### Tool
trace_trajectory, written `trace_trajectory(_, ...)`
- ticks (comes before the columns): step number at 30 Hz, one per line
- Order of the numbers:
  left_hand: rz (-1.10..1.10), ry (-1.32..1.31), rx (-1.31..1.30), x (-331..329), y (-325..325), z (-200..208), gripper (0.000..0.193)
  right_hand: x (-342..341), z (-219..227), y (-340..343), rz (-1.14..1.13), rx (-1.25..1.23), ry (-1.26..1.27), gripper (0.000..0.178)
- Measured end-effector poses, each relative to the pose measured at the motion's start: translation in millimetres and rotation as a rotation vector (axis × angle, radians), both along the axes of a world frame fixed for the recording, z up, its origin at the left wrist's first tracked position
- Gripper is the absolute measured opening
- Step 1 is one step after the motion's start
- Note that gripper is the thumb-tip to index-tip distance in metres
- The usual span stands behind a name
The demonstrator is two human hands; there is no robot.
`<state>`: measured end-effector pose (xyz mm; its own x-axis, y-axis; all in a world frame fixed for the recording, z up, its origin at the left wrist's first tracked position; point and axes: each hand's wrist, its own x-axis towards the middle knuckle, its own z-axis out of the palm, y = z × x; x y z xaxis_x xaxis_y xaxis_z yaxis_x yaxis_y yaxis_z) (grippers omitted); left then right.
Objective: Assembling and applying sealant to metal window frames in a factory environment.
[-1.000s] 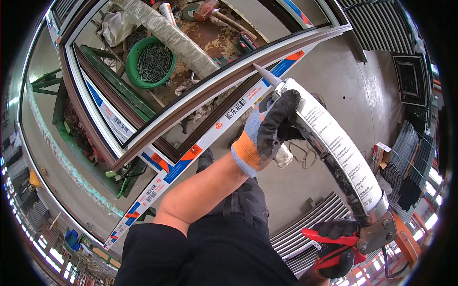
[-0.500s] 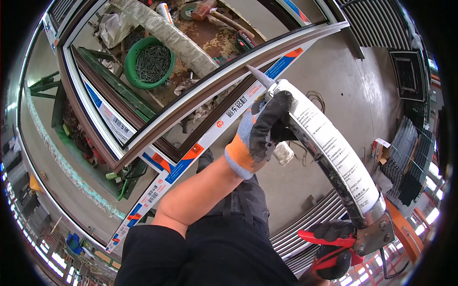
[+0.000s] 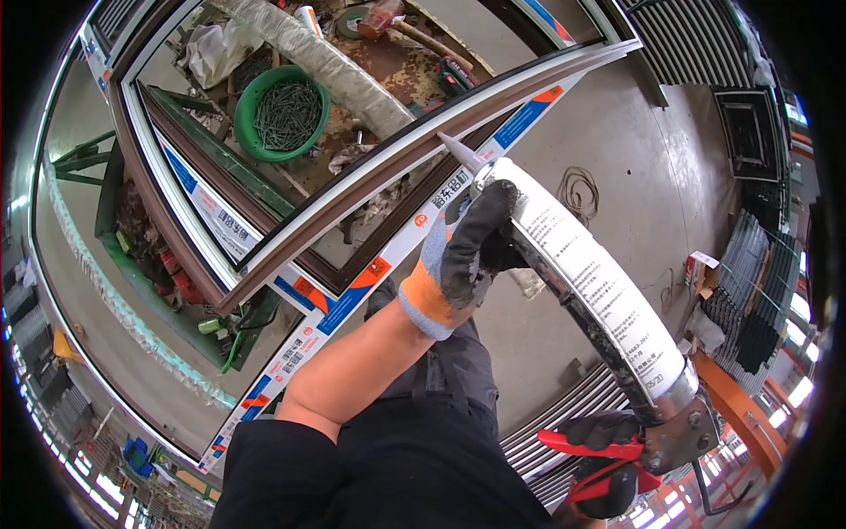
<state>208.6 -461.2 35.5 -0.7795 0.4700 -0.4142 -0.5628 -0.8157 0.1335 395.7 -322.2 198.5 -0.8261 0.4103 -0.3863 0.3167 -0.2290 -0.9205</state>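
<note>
My left hand (image 3: 476, 251), in a grey, orange and black work glove, wraps round the front of a caulking gun just behind the nozzle. The gun carries a large white sealant tube (image 3: 586, 269), printed along its side. Its pale tapered nozzle (image 3: 463, 154) points up and left, the tip at the brown and white window frame (image 3: 352, 198); whether it touches cannot be told. Lower right, my black-gloved right hand (image 3: 608, 463) is closed round the gun's red handles (image 3: 595, 445). A fresh bead of sealant cannot be made out.
Behind the frame bar, a green bowl (image 3: 282, 113) of screws or nails stands on a worn bench with a mallet (image 3: 383, 19) and a wrapped bar (image 3: 308, 62). Coiled cord (image 3: 577, 196) lies on the floor at right. Stacked dark profiles (image 3: 749, 291) lie farther right.
Both hands and the caulking gun have shifted left. The nozzle tip has slid left and slightly down along the frame bar. Each hand keeps its hold.
</note>
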Motion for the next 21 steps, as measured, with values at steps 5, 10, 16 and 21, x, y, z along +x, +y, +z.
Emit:
trace_trajectory(5,0.073,0.13,-0.245,13.6,-13.0,12.0,0.03,12.3,-6.2,-7.2,0.041,-0.008,-0.027,0.047)
trace_trajectory(10,0.157,0.699,-0.045,37.0,-28.6,-30.7,0.054,19.0,-5.8,-26.4,0.058,-0.023,-0.024,0.046)
trace_trajectory(16,0.162,0.674,-0.023,51.6,-49.0,-28.7,0.055,24.0,-9.6,-47.9,0.082,-0.043,-0.038,0.045)
trace_trajectory(21,0.105,0.469,0.04,61.1,-69.7,-24.4,0.051,34.1,-10.2,-63.1,0.091,-0.042,-0.046,0.044)
